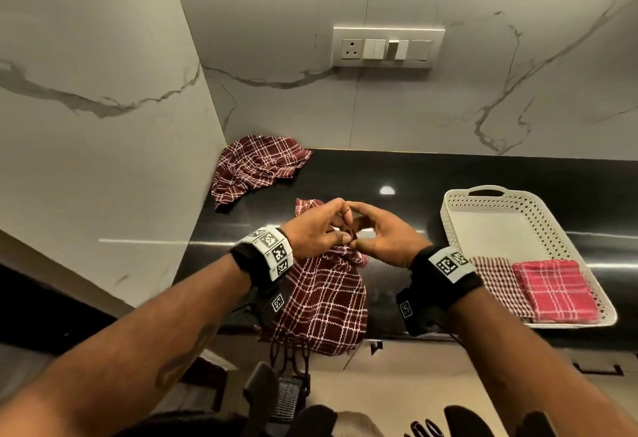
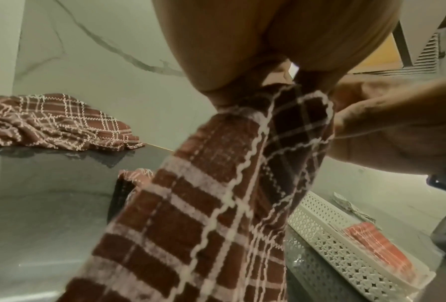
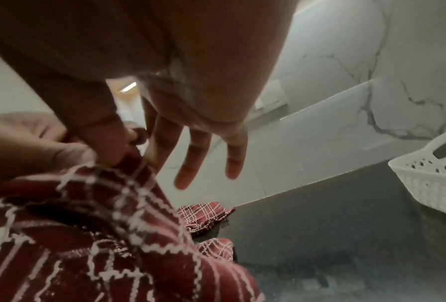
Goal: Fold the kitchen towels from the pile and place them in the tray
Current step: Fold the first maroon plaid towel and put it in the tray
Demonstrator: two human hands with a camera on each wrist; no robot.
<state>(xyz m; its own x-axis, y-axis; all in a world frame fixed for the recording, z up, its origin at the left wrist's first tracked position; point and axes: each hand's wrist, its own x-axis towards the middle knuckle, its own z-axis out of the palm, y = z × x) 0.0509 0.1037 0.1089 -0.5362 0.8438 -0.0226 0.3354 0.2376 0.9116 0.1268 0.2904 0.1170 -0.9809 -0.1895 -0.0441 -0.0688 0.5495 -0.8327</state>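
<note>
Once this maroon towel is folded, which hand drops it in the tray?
Right, probably. The tray sits on the right hand's side of the counter, with two folded towels at its near end. Both hands pinch the maroon towel; the left hand would have to cross over.

Your maroon towel (image 1: 322, 302) shows white plaid; the pile (image 1: 257, 165) matches. White perforated tray (image 1: 459, 229) holds a pink plaid towel (image 1: 556, 290), another red-and-white checked (image 1: 493, 274). Black counter (image 1: 397, 174).

White marble-look walls (image 1: 103, 98) with grey veins meet in a corner at the back left of a glossy black counter (image 1: 397, 174). A switch plate (image 1: 388, 46) with one socket sits on the back wall. A ceiling light reflects off the counter. Beige cabinet fronts (image 1: 397, 378) run below its front edge.
</note>
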